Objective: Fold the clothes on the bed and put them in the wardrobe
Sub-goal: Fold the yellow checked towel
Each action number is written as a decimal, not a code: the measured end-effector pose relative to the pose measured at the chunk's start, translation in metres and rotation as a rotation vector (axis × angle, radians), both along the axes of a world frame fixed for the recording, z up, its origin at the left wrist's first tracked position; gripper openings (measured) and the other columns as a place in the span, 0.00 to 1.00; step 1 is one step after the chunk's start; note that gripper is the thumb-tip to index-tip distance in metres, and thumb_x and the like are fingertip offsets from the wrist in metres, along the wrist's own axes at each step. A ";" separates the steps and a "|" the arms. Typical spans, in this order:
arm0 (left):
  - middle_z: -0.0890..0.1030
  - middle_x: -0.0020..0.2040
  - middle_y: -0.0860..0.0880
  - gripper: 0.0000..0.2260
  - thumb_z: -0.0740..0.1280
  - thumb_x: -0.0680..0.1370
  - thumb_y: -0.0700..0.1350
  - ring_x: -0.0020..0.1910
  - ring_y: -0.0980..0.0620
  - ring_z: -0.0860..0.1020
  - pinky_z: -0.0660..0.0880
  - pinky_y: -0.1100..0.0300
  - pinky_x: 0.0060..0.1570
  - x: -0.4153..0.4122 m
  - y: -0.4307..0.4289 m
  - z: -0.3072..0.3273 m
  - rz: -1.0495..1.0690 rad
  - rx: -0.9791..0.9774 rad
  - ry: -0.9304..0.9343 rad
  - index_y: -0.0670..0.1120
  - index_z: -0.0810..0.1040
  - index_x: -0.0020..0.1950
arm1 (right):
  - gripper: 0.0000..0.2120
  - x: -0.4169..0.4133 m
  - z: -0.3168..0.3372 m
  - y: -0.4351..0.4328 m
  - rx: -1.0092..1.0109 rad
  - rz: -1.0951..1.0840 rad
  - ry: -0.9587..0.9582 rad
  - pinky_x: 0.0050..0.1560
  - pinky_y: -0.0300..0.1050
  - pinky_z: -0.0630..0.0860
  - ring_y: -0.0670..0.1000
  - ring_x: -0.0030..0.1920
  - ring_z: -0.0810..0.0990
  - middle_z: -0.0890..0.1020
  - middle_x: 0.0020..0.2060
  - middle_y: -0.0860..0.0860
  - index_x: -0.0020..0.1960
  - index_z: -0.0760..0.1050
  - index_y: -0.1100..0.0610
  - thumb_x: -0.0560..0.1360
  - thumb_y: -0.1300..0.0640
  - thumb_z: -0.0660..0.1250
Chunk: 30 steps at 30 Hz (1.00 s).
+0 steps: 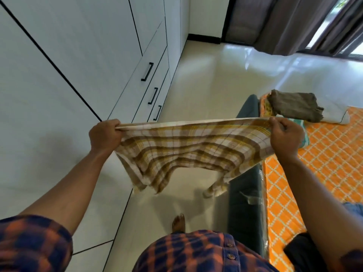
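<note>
Fold step, mid-air. Cloth (pixel 186 148) is stretched between both hands at frame centre, over the floor (pixel 206 85), between wardrobe (pixel 59 55) and bed (pixel 318 154).

- Left hand (pixel 105 134): fingers curled round the bunched top-left corner.
- Right hand (pixel 284 136): pinching the top-right corner, thumb on top.
- Top edge is taut. The lower edge hangs loose and uneven, off the floor. The cloth looks already doubled over, but I can't confirm the layer count.

Next move, my read: bring the hands together to halve the width and match the corners before the hem swings. Then smooth it flat, and the bed at right is the nearest surface for that.

Status: a grey folded piece (pixel 294 107) sits on the bed at right centre. A dark garment (pixel 298 250) at lower right looks unfolded, so more folding is left.

The wardrobe doors at upper left are closed. I judge that stowing needs one hand free to open them, so finish the fold first.
</note>
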<state>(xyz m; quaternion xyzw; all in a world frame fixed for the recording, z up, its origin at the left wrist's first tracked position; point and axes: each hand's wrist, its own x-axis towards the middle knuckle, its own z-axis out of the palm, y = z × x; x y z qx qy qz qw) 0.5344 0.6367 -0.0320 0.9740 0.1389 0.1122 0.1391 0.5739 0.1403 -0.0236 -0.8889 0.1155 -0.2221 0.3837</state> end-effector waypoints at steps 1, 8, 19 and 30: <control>0.75 0.31 0.45 0.07 0.58 0.68 0.42 0.32 0.41 0.72 0.66 0.55 0.33 0.001 0.010 -0.003 0.022 -0.012 0.027 0.46 0.75 0.36 | 0.18 0.004 -0.001 0.004 0.026 -0.067 -0.022 0.41 0.54 0.77 0.56 0.36 0.79 0.81 0.34 0.52 0.47 0.85 0.60 0.79 0.48 0.64; 0.82 0.44 0.39 0.10 0.60 0.75 0.36 0.46 0.38 0.79 0.70 0.53 0.41 0.015 -0.021 -0.013 0.241 -0.513 0.080 0.44 0.81 0.42 | 0.14 0.007 -0.024 0.027 0.340 -0.185 0.101 0.39 0.49 0.73 0.48 0.36 0.74 0.78 0.33 0.56 0.42 0.83 0.60 0.79 0.51 0.68; 0.81 0.39 0.49 0.11 0.62 0.68 0.46 0.40 0.45 0.80 0.75 0.52 0.37 0.019 -0.192 -0.001 -0.337 -0.607 0.209 0.46 0.80 0.45 | 0.06 0.000 0.006 0.158 0.196 0.613 0.302 0.45 0.54 0.83 0.46 0.39 0.85 0.86 0.36 0.46 0.44 0.86 0.54 0.77 0.53 0.72; 0.71 0.24 0.55 0.11 0.56 0.66 0.38 0.26 0.54 0.70 0.66 0.61 0.28 0.029 -0.192 0.022 0.164 -1.022 -0.178 0.45 0.76 0.31 | 0.10 -0.044 -0.079 0.025 -0.314 0.541 0.606 0.46 0.48 0.78 0.52 0.45 0.83 0.85 0.45 0.47 0.55 0.81 0.47 0.78 0.54 0.64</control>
